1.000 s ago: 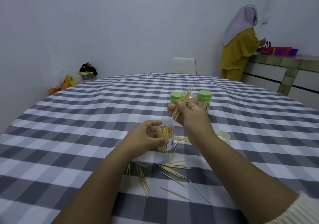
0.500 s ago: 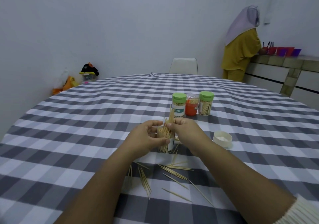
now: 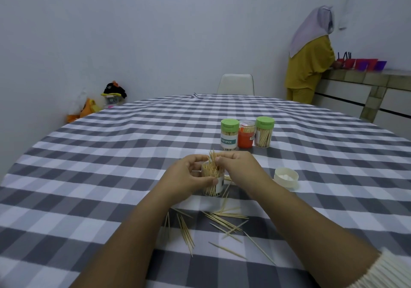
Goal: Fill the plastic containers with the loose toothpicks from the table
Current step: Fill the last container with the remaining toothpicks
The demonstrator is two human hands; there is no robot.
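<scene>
Head view, looking forward and down at two bare hands meeting over a round desk (image 3: 89,176) covered in a grey and white checked cloth; the left hand (image 3: 189,176) curls round the side of a small clear plastic container (image 3: 213,181), thumb across its front and fingers behind it, holding it upright on the cloth; the container is open at the top and packed with toothpicks, some standing up above its rim; the right hand (image 3: 238,165) is just beside it on the other side, fingertips pinched on a small bundle of toothpicks (image 3: 214,159) whose lower ends sit in the container's mouth; loose toothpicks (image 3: 213,223) lie scattered on the cloth nearer the camera, between the two forearms, a few touching the container's base; a shallow white lid (image 3: 286,177) rests on the cloth to the right of the right hand, apart from it; farther back stand three more containers close together in a row: a green-capped container (image 3: 229,135) with a label on the left, an orange container (image 3: 246,134) in the middle, a second green-capped container (image 3: 264,132) showing toothpicks on the right; a white chair (image 3: 235,84) stands at the far edge of the desk; a person in a yellow outfit (image 3: 308,65) stands at a counter on the right.
</scene>
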